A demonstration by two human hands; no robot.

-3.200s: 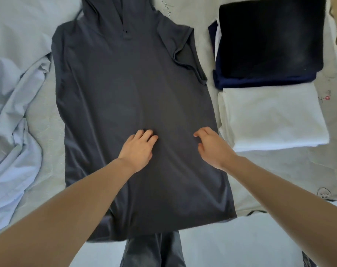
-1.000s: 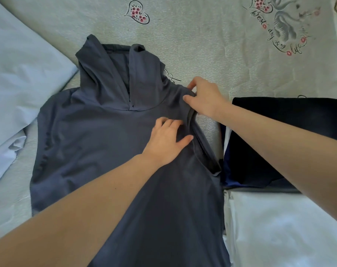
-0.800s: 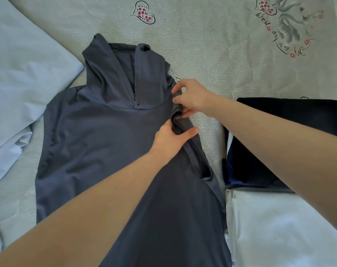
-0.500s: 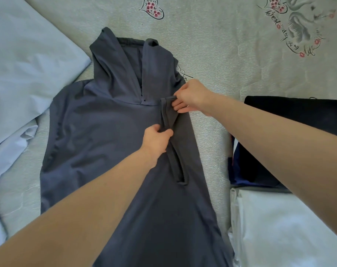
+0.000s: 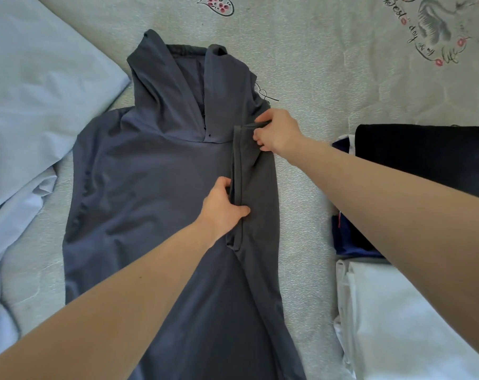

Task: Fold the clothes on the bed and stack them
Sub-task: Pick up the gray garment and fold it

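Note:
A dark grey sleeveless hooded top (image 5: 150, 193) lies flat on the bed, hood pointing away from me. Its right shoulder and armhole edge are folded inward over the chest. My right hand (image 5: 278, 131) pinches the folded shoulder corner at the top. Lower down, my left hand (image 5: 223, 205) grips the armhole edge of the fold. To the right lie a folded black and navy stack (image 5: 424, 154) and, nearer me, a folded white garment (image 5: 397, 325).
Crumpled pale blue fabric (image 5: 35, 105) covers the left side of the bed. The grey bedsheet (image 5: 315, 64) carries printed hearts and a swan drawing at the far right. Bare sheet shows between the top and the folded stacks.
Both hands moved from the hem up to the right shoulder. They took hold of the shoulder and armhole edge and drew it inward over the chest, making a straight right side.

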